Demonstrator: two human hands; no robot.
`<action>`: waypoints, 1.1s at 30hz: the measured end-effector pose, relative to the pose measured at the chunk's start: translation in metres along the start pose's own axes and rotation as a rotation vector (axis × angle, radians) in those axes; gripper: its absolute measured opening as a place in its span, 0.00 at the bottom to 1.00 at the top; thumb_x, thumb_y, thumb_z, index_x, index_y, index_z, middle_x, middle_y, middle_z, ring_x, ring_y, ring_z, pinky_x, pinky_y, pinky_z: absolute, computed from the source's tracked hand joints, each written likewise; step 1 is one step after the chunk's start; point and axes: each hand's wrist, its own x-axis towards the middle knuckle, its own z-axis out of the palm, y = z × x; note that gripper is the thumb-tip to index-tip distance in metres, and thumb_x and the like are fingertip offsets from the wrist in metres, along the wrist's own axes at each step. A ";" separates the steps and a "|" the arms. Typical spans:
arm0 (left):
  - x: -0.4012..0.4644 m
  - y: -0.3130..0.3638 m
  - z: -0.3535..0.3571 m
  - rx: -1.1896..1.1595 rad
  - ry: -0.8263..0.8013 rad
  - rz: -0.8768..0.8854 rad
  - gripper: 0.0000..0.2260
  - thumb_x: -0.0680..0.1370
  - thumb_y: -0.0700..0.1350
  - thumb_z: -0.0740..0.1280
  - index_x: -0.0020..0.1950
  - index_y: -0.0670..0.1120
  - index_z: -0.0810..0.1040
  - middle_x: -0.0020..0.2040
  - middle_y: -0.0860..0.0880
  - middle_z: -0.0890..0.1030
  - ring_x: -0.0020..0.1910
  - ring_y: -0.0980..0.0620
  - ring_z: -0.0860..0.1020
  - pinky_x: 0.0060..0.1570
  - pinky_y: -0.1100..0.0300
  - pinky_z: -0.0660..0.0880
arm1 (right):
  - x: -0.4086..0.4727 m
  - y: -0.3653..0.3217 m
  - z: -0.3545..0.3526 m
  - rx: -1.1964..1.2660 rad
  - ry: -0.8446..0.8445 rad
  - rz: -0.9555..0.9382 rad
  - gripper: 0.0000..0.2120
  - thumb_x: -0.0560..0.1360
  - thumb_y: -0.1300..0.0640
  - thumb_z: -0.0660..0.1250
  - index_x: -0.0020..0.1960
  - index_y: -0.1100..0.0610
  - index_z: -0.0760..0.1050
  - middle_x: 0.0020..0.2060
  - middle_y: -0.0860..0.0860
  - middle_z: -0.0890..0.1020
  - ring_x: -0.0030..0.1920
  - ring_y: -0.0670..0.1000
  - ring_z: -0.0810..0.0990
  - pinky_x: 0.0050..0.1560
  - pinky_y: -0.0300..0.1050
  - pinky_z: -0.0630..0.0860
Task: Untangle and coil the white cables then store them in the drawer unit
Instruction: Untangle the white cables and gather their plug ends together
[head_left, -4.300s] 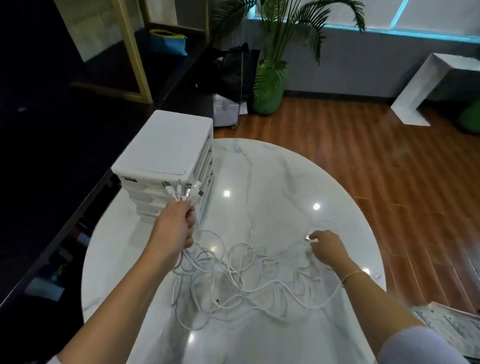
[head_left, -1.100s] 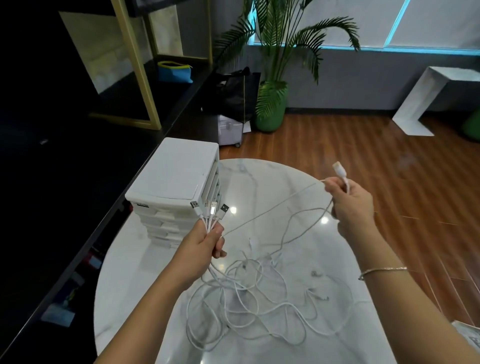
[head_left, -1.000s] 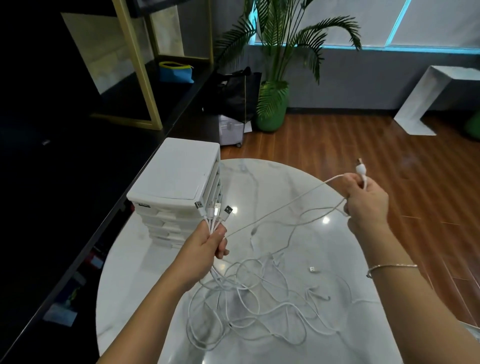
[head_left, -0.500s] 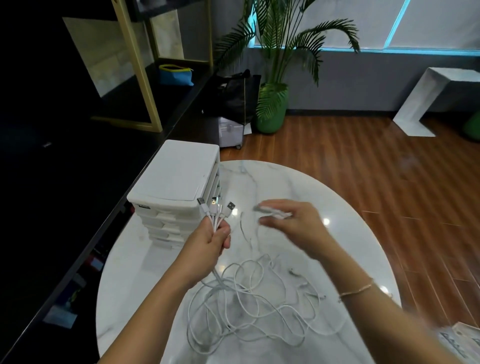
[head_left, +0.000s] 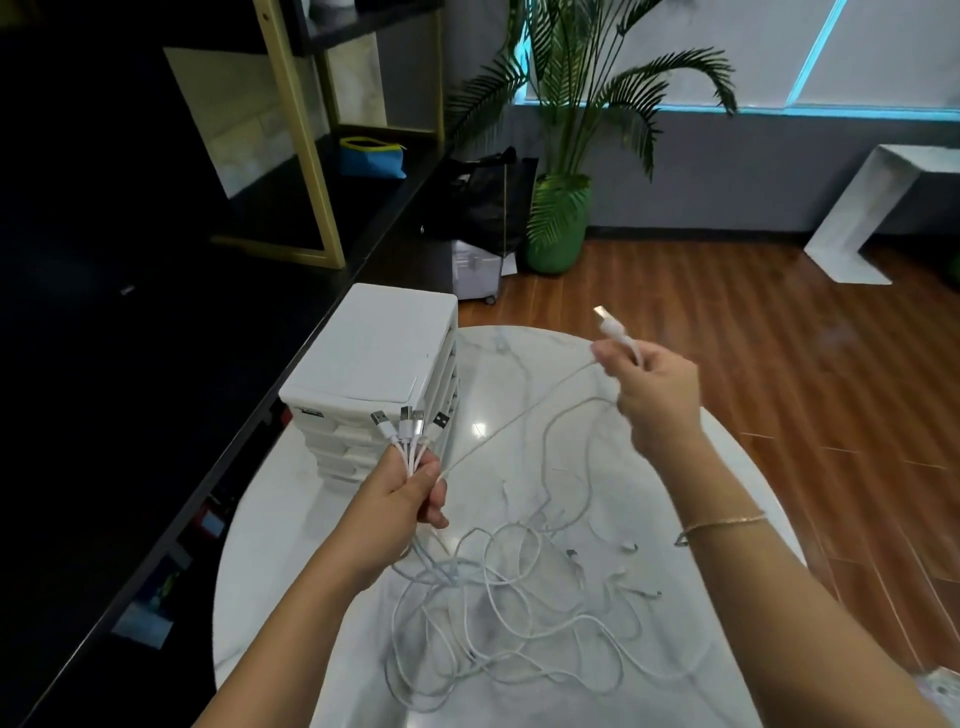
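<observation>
Right now the right hand is back up and out to the right, pinching one plug end between thumb and curled fingers; half a second ago it was low and blurred near the left hand. That cable runs fairly taut from the right hand down to the left hand, so one more strand is being drawn clear of the pile. The plug count in the left hand looks unchanged.

The left hand is closed in a fist round a bundle of plug ends, about four USB-type connectors fanned upward, just in front of the drawer unit.

Task state, as a judgement: early untangling. Nothing is coiled and all drawers look closed.

The rest of the white cables lie in a loose overlapping heap on the table, below and between the hands, with a few free connector ends lying at its right edge.

Materials:
- Cables: thin, round, smooth white jacket, limp, in open loops. Plugs have metal tips and moulded white bodies.
- Drawer unit: white matte plastic, boxy, rounded corners, stacked shallow drawers, standing at the table's left rear edge.
- Table: glossy white marble with grey veining, round edge, specular lamp reflections.
</observation>
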 end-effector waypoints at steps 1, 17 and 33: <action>-0.001 -0.002 -0.002 -0.007 -0.008 -0.006 0.08 0.82 0.38 0.54 0.44 0.44 0.67 0.31 0.50 0.71 0.28 0.56 0.70 0.41 0.58 0.76 | 0.008 0.000 -0.007 0.061 0.096 0.037 0.06 0.72 0.58 0.71 0.37 0.58 0.80 0.26 0.48 0.72 0.21 0.40 0.65 0.24 0.36 0.64; -0.009 0.009 0.003 -0.038 0.005 -0.043 0.04 0.82 0.40 0.55 0.51 0.45 0.69 0.32 0.51 0.70 0.27 0.58 0.65 0.29 0.66 0.65 | -0.069 0.011 0.053 -0.354 -0.720 -0.209 0.14 0.66 0.60 0.76 0.51 0.51 0.83 0.51 0.44 0.84 0.51 0.36 0.78 0.52 0.26 0.70; -0.018 -0.001 -0.029 -0.019 0.081 -0.045 0.09 0.82 0.38 0.54 0.43 0.45 0.64 0.30 0.50 0.71 0.25 0.56 0.65 0.29 0.62 0.67 | -0.023 0.028 0.010 -0.135 -0.098 0.041 0.09 0.75 0.63 0.67 0.54 0.61 0.81 0.46 0.54 0.83 0.39 0.42 0.78 0.41 0.31 0.72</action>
